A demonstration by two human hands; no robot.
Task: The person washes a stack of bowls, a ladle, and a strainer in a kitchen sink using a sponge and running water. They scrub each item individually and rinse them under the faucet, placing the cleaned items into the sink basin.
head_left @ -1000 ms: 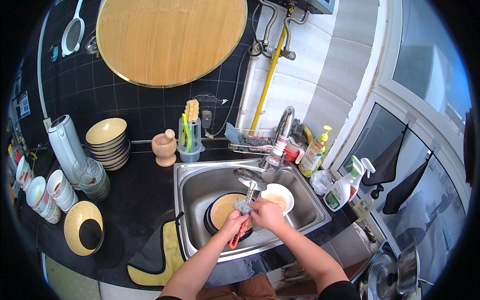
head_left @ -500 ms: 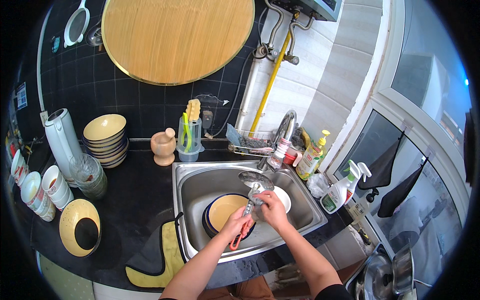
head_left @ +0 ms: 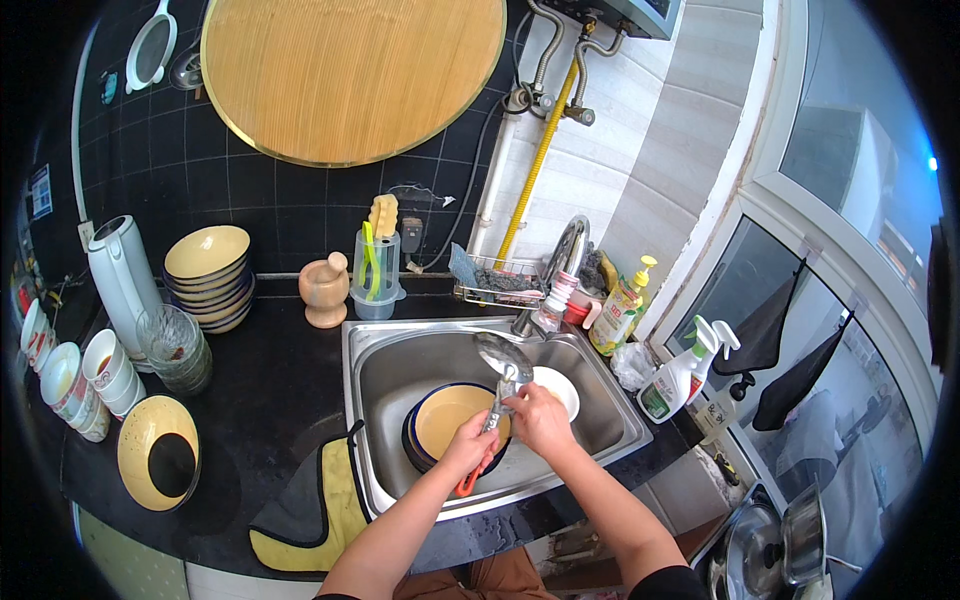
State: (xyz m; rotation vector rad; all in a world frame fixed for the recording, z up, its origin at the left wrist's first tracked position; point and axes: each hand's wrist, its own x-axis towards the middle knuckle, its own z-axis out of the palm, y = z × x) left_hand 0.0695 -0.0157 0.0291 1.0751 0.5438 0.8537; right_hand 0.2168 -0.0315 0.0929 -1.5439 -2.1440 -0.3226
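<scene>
My left hand (head_left: 470, 442) is closed around the handle of a metal ladle (head_left: 503, 354) with an orange-red handle end. The ladle is held tilted over the sink, its round head toward the faucet (head_left: 568, 250). My right hand (head_left: 541, 420) is closed against the ladle's shank just below the head. Something greyish shows in part at its fingers, too hidden to name. Beneath my hands, a cream bowl with a dark blue rim (head_left: 446, 412) lies in the steel sink (head_left: 380, 365). A white bowl (head_left: 562, 388) sits behind my right hand, partly covered by it.
Left on the black counter are stacked bowls (head_left: 208, 253), glasses (head_left: 183, 352), white cups (head_left: 108, 365) and a cream bowl (head_left: 140, 440). A yellow-grey cloth (head_left: 340, 500) lies by the sink's front left corner. A soap bottle (head_left: 617, 318) and spray bottles (head_left: 670, 385) stand right.
The ladle's head has turned and shifted slightly left. My right hand has shifted slightly along the shank, its fingers still against it. My left hand keeps its hold on the handle.
</scene>
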